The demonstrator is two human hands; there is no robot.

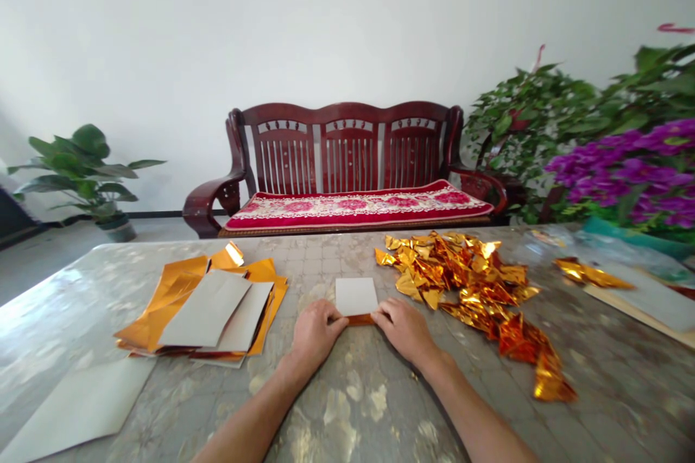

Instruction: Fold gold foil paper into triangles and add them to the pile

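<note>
A small piece of foil paper [355,296] lies on the table, white side up, with its orange-gold edge folded over at the near side. My left hand [318,333] and my right hand [405,329] press on that folded edge from either side, fingers gripping the paper. To the right of my right hand lies a loose heap of folded gold foil pieces [456,282]. Left of my left hand sits a fanned stack of orange-gold foil sheets [200,307] with white backs showing. A large white sheet [76,409] lies at the near left.
The table [380,405] has a glossy, mottled grey cover. Further gold foil pieces [591,275] lie on a pale board [641,296] at the right. Behind the table stand a dark red wooden bench [347,159], a potted plant [81,170] and purple flowers [635,173].
</note>
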